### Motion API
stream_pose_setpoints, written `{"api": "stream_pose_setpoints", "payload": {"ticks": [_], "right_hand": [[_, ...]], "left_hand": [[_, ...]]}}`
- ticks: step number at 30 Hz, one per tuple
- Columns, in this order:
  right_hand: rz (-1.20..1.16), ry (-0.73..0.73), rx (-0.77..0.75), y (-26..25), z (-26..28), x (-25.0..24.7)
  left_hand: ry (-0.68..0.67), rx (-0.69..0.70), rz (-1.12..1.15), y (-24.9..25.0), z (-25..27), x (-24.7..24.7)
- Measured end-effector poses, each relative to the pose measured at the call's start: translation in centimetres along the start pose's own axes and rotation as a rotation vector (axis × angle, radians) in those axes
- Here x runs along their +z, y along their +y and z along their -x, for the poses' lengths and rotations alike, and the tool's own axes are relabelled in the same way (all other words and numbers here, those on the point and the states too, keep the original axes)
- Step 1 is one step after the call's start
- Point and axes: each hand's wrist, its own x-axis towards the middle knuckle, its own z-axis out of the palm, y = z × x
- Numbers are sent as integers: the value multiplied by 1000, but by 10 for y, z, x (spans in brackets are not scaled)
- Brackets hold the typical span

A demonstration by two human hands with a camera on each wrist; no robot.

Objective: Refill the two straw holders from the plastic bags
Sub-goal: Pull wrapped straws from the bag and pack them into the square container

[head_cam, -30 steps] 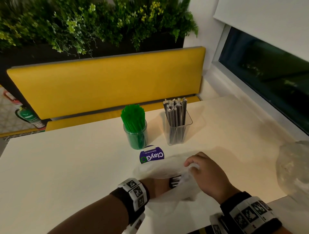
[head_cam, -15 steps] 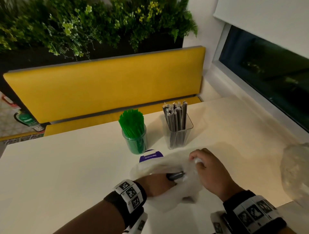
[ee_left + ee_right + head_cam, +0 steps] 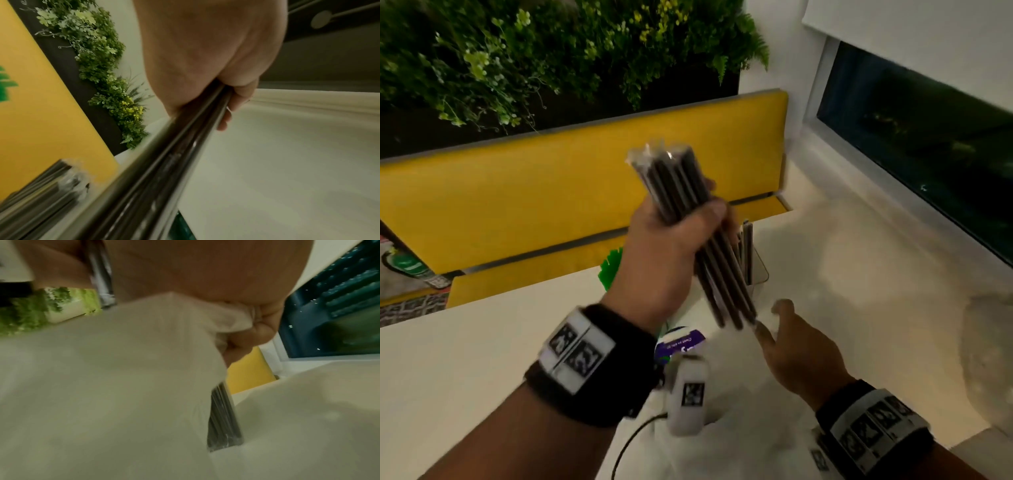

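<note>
My left hand [image 3: 688, 219] grips a bundle of dark wrapped straws [image 3: 678, 192] and holds it tilted in the air above the table; the same bundle [image 3: 164, 162] runs under my left hand [image 3: 226, 97] in the left wrist view. Behind it stands the clear holder [image 3: 758, 270] with dark straws [image 3: 224, 418]. The green straws [image 3: 609, 267] of the other holder peek out by my left wrist. My right hand [image 3: 774, 325] stays low on the white plastic bag [image 3: 739, 428], and its fingers [image 3: 257, 331] pinch a fold of the bag [image 3: 123, 386].
A second, clear plastic bag [image 3: 989, 359] lies at the table's right edge. A purple label [image 3: 681, 342] lies between the bag and the holders. A yellow bench [image 3: 551, 178] and plants [image 3: 551, 51] stand behind the table [image 3: 465, 359]; a window [image 3: 928, 137] is at the right.
My left hand has come out of the white bag and risen with a bundle of dark straws. The right hand stays on the bag, its fingers now more spread.
</note>
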Motion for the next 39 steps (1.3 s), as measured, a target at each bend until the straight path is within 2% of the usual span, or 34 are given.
{"api": "stream_pose_setpoints", "payload": {"ticks": [2, 5, 10, 12, 15, 17, 19, 21, 23, 25, 27, 29, 31, 32, 33, 36, 37, 39], "right_hand": [[68, 83, -61, -7, -13, -3], [127, 108, -61, -10, -43, -1], [59, 137, -83, -15, -64, -1], [44, 126, -81, -16, -66, -4], [12, 79, -85, -15, -69, -7], [7, 77, -88, -14, -71, -9], [16, 72, -90, -15, -72, -12], [11, 64, -93, -15, -73, -13], [10, 54, -91, -14, -74, -13], [23, 56, -86, -14, -75, -12], [28, 65, -82, -14, -76, -12], [46, 75, -85, -15, -75, -13], [76, 99, -101, -15, -74, -13], [82, 106, -106, -16, -73, -13], [85, 111, -111, -16, -73, -13], [97, 102, -100, -15, -74, -11], [88, 114, -108, -14, -75, -10], [55, 143, -121, -15, -74, -10]], "left_hand": [[137, 27, 8, -8, -29, 5], [270, 20, -55, -40, -61, 9], [327, -3, -273, -99, -88, -1], [252, -37, -467, -122, -85, -6], [49, -205, -695, -152, -79, -17], [-39, -286, -692, -151, -82, -25], [-121, -306, -648, -139, -86, -33], [-138, -279, -641, -120, -87, -36], [-99, -230, -657, -100, -89, -33], [-67, -134, -735, -87, -94, -24], [-68, 68, -1010, -89, -99, -12], [-221, 189, -1383, -106, -98, -1], [-470, 123, -1663, -129, -90, 2], [-530, 88, -1718, -136, -88, -1], [-516, 75, -1726, -139, -88, -3], [-364, 133, -1682, -133, -89, 4], [-389, 148, -1693, -132, -89, 10], [-545, 158, -1776, -138, -87, 17]]}}
